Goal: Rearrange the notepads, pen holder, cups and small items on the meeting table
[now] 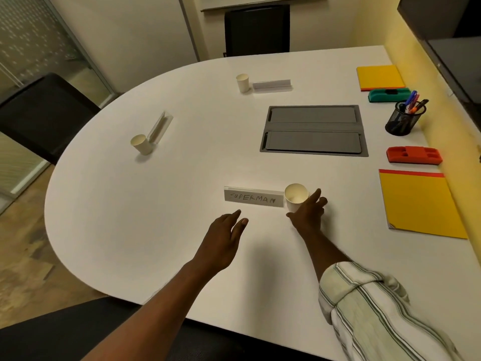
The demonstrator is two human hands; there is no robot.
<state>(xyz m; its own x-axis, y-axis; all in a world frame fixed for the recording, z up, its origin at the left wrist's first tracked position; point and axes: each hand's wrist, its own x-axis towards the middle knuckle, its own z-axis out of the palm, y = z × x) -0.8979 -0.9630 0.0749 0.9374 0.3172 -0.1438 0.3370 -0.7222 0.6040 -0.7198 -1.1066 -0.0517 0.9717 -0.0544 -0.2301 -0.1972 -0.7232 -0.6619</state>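
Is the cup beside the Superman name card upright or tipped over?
Upright. The paper cup stands on its base on the table, round open mouth facing up.
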